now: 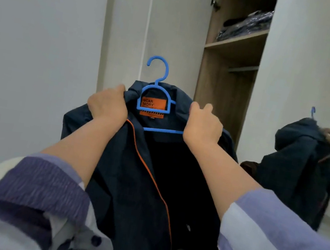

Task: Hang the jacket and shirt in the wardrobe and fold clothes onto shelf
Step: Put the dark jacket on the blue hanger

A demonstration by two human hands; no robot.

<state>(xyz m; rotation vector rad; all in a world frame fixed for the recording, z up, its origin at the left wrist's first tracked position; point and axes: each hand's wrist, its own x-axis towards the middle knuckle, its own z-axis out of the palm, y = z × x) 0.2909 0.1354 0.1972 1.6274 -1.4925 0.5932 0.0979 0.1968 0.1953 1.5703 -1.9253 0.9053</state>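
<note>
The wardrobe (pixel 229 74) stands open in front of me, a bit to my right. High up on its wooden shelf (pixel 237 42) sits a stack of dark folded clothes (pixel 245 27). Below the shelf a bare rail (pixel 243 69) runs across.

I hold the dark blue jacket (pixel 144 165) up in front of me, left of the open wardrobe. It has thin orange piping and hangs open down between my arms. A blue hanger (pixel 155 101) is inside its collar, and the hook pokes up above the jacket.

My left hand (pixel 107 104) has its fingers curled tight around the left side of the collar. My right hand (pixel 203 123) grips the right shoulder, where the hanger's bar ends. My fingers sit on both sides of the orange label (pixel 154 103).
</note>
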